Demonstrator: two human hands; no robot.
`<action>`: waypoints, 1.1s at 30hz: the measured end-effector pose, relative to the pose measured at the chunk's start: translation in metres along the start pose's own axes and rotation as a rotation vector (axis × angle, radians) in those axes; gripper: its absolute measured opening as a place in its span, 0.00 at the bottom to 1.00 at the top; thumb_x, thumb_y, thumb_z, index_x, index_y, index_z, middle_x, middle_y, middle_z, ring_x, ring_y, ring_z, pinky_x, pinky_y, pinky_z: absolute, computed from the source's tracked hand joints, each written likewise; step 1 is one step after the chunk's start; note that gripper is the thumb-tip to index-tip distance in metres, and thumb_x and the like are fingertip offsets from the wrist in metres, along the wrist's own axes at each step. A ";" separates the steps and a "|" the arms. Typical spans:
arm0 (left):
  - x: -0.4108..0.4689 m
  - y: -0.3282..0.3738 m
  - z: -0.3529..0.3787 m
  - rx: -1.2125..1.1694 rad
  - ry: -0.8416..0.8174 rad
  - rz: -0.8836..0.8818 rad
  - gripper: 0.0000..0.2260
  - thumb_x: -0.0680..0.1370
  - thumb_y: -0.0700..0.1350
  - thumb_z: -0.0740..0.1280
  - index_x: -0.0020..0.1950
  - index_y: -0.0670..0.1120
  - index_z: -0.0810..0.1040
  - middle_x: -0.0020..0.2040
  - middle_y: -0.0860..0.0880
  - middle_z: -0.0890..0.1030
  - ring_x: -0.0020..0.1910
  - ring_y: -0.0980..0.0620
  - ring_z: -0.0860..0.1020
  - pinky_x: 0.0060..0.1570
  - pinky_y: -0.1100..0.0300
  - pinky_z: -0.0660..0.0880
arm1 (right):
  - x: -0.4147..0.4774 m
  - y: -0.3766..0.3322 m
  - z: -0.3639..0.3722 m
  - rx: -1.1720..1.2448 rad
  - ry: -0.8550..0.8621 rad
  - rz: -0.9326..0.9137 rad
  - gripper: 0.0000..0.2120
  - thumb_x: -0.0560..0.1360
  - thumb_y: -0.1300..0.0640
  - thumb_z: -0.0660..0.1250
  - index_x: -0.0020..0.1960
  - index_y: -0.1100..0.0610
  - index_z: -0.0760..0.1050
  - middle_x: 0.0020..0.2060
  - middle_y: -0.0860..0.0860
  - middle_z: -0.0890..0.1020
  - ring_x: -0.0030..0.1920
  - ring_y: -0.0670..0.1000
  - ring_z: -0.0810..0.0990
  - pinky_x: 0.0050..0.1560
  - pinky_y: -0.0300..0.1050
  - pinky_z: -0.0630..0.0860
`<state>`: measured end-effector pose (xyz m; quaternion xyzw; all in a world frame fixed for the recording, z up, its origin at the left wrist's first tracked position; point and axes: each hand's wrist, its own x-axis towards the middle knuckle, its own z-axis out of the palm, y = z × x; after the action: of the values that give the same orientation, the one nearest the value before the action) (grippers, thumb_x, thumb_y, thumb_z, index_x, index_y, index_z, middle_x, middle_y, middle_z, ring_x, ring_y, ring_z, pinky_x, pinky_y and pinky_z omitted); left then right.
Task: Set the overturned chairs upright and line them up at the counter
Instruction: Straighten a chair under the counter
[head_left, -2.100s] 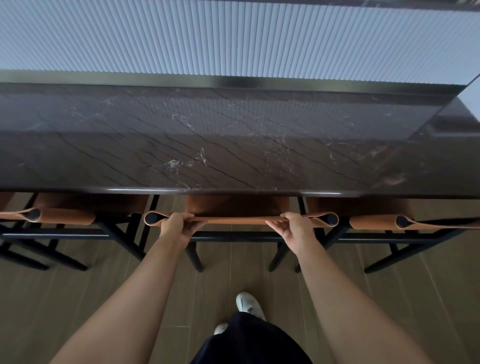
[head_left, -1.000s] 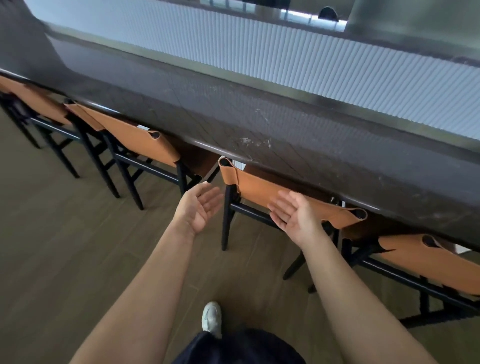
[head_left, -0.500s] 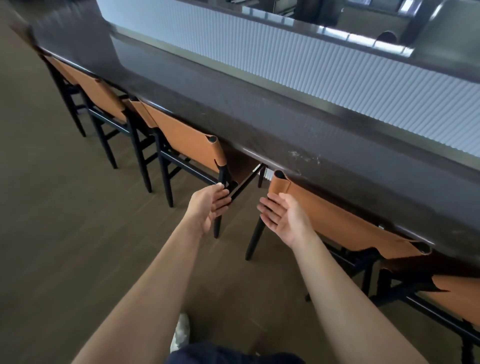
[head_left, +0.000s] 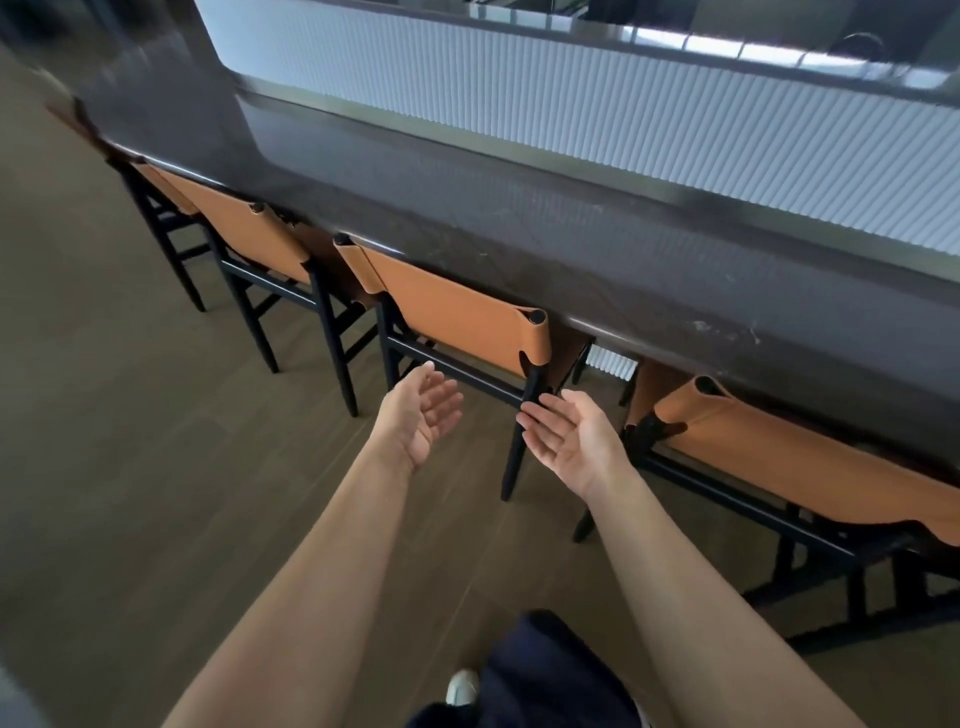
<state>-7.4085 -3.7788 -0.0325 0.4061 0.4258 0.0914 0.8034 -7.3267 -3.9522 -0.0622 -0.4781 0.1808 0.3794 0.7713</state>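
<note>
Along the dark marble tabletop, tan-leather chairs stand upright in a row, backrests at its edge. Left hand and right hand hover palm-up behind one chair, each grip apart and empty; the right fingertips lie by its black rear leg.

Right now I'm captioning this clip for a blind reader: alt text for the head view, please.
The left hand and right hand are open, palms showing, before an upright tan-backed chair tucked under a dark counter. Matching chairs stand in line on either side.
</note>
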 end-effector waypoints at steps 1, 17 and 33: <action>0.007 0.008 -0.004 -0.005 0.000 -0.008 0.17 0.81 0.49 0.62 0.65 0.39 0.74 0.60 0.41 0.80 0.58 0.44 0.79 0.60 0.49 0.75 | 0.007 0.002 0.009 0.017 0.010 0.010 0.16 0.82 0.51 0.60 0.63 0.60 0.75 0.52 0.58 0.85 0.53 0.57 0.85 0.54 0.51 0.80; 0.163 0.124 0.015 0.098 -0.010 -0.094 0.20 0.81 0.51 0.62 0.68 0.40 0.70 0.65 0.40 0.75 0.62 0.42 0.75 0.59 0.48 0.74 | 0.150 -0.040 0.118 0.304 0.122 0.113 0.20 0.80 0.49 0.64 0.65 0.59 0.68 0.60 0.60 0.76 0.60 0.61 0.79 0.44 0.54 0.78; 0.296 0.184 0.004 0.294 -0.067 -0.286 0.20 0.79 0.47 0.65 0.69 0.41 0.68 0.60 0.37 0.75 0.58 0.39 0.75 0.55 0.44 0.74 | 0.216 -0.053 0.171 0.399 0.413 0.007 0.18 0.81 0.55 0.61 0.69 0.60 0.68 0.54 0.60 0.80 0.51 0.59 0.82 0.49 0.53 0.77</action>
<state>-7.1852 -3.5155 -0.0775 0.4572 0.4608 -0.1000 0.7540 -7.1610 -3.7268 -0.0875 -0.3834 0.4067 0.2334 0.7957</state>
